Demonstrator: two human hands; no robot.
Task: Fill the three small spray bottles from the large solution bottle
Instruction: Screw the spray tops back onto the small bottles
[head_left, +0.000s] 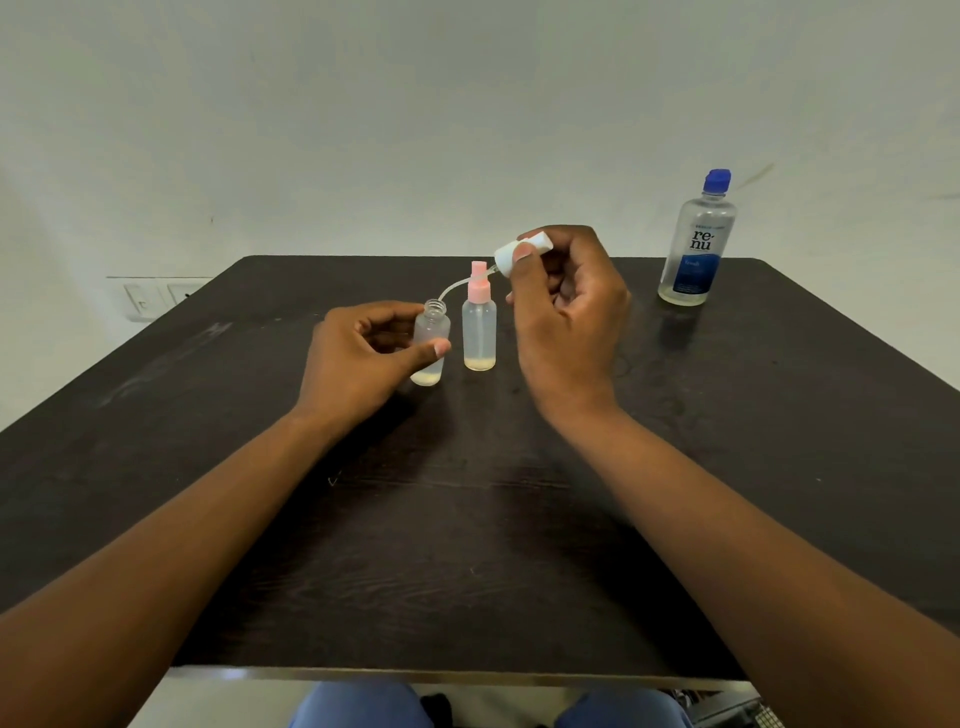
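We steady open bottle on counter, left hand fingers gripping; right hand fingers pinch white sprayer, tube aimed for refitting.

left hand cupped, right hand pinching (raised)

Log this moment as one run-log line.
left hand: holds open small bottle | right hand: holds white spray head, tube at bottle mouth | pink-capped spray bottle: standing, capped | large solution bottle: capped, far right
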